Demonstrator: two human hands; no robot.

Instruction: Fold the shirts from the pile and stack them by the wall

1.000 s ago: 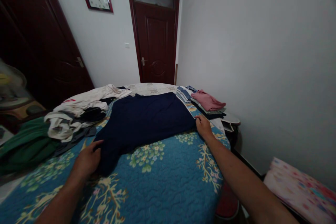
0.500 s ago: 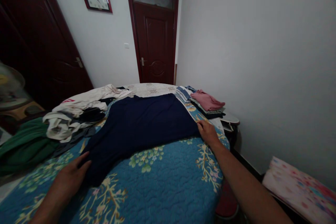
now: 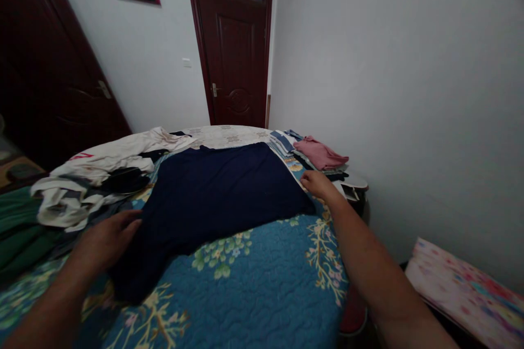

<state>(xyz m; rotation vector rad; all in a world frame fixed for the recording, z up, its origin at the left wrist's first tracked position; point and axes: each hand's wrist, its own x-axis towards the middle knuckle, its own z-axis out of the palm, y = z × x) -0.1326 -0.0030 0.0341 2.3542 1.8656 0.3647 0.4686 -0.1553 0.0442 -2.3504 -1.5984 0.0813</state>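
A dark navy shirt (image 3: 221, 188) lies spread over the blue floral quilt (image 3: 245, 294), with a sleeve-like part reaching toward me at the lower left. At its left edge rests my left hand (image 3: 108, 240), thumb and fingers a little apart, the fingertips against the cloth. My right hand (image 3: 319, 184) is at the right edge, above the near right corner, with its fingers curled together on the cloth's border. How much fabric is between those fingers is hidden.
A loose heap of clothes, with a white shirt (image 3: 118, 150) and green cloth (image 3: 24, 229), lies on the left. Folded clothes with a pink garment (image 3: 321, 152) on top are stacked at the far right. A pink patterned box-like item (image 3: 462, 289) stands lower right, beside the wall.
My right hand has moved up along the shirt's edge, off the near corner. My left hand has shifted up and left along the left side. The view has turned slightly.
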